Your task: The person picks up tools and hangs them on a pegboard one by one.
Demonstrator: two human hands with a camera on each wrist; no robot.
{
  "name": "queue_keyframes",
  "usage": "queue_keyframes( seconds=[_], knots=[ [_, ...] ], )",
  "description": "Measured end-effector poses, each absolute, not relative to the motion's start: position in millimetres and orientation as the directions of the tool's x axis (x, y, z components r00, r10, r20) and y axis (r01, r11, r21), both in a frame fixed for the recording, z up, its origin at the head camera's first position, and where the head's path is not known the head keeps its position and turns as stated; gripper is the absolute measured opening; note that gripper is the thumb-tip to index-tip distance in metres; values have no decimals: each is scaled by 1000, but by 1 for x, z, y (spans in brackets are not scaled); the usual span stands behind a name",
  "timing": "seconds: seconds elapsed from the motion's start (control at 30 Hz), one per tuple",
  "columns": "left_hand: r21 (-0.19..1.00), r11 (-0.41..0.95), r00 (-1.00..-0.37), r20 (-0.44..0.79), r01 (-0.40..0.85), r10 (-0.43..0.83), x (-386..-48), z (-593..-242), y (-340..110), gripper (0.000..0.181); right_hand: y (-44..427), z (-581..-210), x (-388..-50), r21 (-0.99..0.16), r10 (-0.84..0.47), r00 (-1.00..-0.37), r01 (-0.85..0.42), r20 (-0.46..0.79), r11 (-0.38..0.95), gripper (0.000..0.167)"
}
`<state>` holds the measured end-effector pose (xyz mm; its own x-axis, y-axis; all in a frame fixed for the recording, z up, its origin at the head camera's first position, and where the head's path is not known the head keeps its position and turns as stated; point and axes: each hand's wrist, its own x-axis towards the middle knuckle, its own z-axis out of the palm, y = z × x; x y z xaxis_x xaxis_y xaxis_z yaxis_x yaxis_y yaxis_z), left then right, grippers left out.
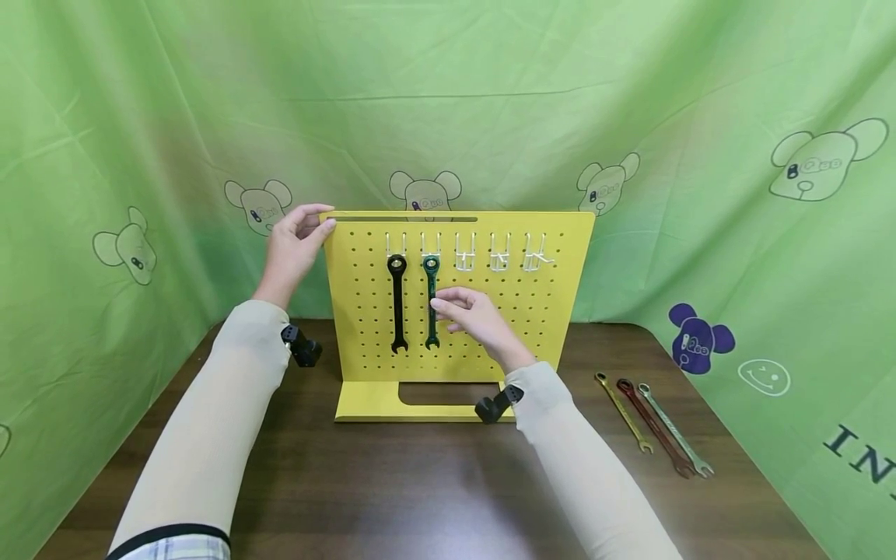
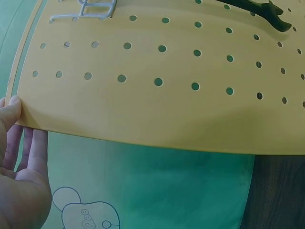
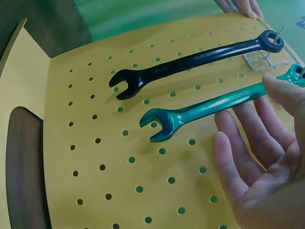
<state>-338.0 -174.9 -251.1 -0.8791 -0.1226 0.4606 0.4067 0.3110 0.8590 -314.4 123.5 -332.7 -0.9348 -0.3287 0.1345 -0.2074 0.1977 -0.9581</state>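
Observation:
A yellow pegboard stands upright on the table. My left hand grips its upper left corner, and in the left wrist view the thumb of that hand lies on the front with fingers behind. A black wrench and a green wrench hang side by side from hooks, open ends down. My right hand pinches the green wrench's shaft between thumb and fingers. In the right wrist view, the green wrench has its ring end on a hook, partly hidden by that hand.
White wire hooks without wrenches are on the board's right half. On the table's right side lie a gold wrench, a red wrench and a silver wrench. Green printed cloth hangs behind and beside the brown table.

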Motion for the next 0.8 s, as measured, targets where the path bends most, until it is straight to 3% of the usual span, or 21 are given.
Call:
queue_keyframes(
  seconds=[0.5,0.8],
  knots=[
    [865,317,-884,447,389,-136,-339,-251,-177,32,140,-331,-305,-953,-362,-915,-253,178,170,43],
    [863,326,-886,446,387,-128,-339,-251,-176,34,168,-335,-297,-922,-377,-915,-260,141,286,49]
  ],
)
